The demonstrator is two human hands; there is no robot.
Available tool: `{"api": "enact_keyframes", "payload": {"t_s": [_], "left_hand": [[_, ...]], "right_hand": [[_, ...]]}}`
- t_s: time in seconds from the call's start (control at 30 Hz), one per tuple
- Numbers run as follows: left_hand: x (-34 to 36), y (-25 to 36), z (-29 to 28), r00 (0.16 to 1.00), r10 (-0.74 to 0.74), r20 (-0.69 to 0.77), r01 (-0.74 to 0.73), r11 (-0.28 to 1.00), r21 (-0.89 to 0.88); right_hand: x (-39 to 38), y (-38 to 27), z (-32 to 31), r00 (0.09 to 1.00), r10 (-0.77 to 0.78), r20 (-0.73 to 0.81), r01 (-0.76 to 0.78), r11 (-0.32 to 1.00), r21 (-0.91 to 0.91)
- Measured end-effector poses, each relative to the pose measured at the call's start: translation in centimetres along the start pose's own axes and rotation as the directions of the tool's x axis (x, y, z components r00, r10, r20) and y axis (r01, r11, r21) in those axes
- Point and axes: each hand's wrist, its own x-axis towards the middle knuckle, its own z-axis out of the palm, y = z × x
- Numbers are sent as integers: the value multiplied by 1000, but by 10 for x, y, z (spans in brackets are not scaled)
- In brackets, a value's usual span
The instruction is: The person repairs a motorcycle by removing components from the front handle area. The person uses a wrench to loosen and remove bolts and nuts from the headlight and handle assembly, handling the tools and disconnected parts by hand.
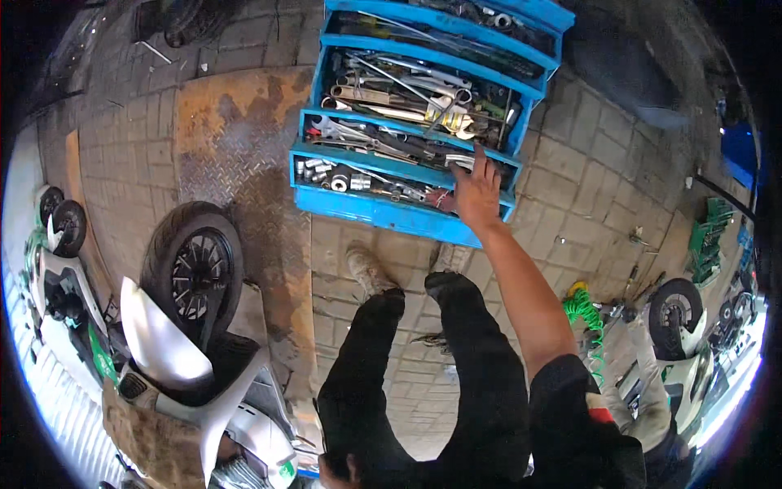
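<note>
A blue cantilever toolbox (342, 210) stands unfolded on the ground before my boots, its stepped trays full of hand tools. My right hand (476, 194) reaches over the right end of its two nearest trays. The fingers are apart and stretched toward the tools, with nothing visible held in them. Beside its thumb lie small metal parts in the front tray, and chrome sockets (358, 182) fill that tray's left end. Wrenches (391, 110) are heaped in the deep middle compartment. At the bottom edge, only part of my left hand (338, 473) shows by my thigh; its fingers cannot be made out.
To the left, a motor scooter with a black front wheel (195, 273) stands beside a rusty metal plate (244, 155) on the paving. On the right are a coiled green air hose (583, 314), a person's outstretched leg (648, 367), another scooter wheel (676, 318) and a green tool rack (710, 236).
</note>
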Motion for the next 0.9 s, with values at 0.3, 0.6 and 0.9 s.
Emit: {"api": "enact_keyframes", "payload": {"t_s": [0.3, 0.6, 0.9], "left_hand": [[-9, -33, 21, 981, -190, -26, 189, 981, -33], [-7, -121, 28, 884, -459, 90, 465, 883, -64], [-20, -203, 55, 997, -22, -77, -13, 908, -419]], "right_hand": [[43, 22, 26, 977, -191, -95, 189, 981, -33], [79, 26, 36, 949, -313, 49, 316, 926, -207], [76, 31, 45, 950, -287, -125, 251, 938, -240]]}}
